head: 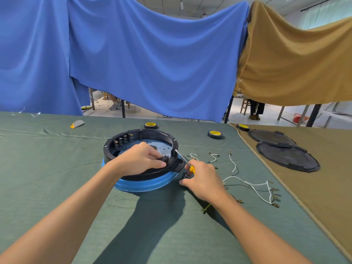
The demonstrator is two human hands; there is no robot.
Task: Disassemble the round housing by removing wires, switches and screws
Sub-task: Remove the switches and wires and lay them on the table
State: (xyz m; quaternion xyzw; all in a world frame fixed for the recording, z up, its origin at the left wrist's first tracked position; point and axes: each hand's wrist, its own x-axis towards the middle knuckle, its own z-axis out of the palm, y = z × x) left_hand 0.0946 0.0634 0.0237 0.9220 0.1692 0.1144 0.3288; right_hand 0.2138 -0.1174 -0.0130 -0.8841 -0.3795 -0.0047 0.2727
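The round black housing (pixel 122 141) with a blue lower ring (pixel 144 184) lies open side up on the green cloth. Several switches (pixel 122 141) sit along its far-left inner wall. My left hand (pixel 139 159) grips a black piece at the near inner rim. My right hand (pixel 202 180) holds a screwdriver (pixel 183 159) with a yellow handle, its tip at the right rim of the housing. Loose white wires (pixel 247 184) with metal terminals lie on the cloth to the right.
Two black round covers (pixel 285 157) lie on the tan cloth at right. Rolls of black tape (pixel 215 134) with yellow cores stand behind the housing. A grey and yellow object (pixel 77 123) lies far left. Blue and tan sheets hang behind the table.
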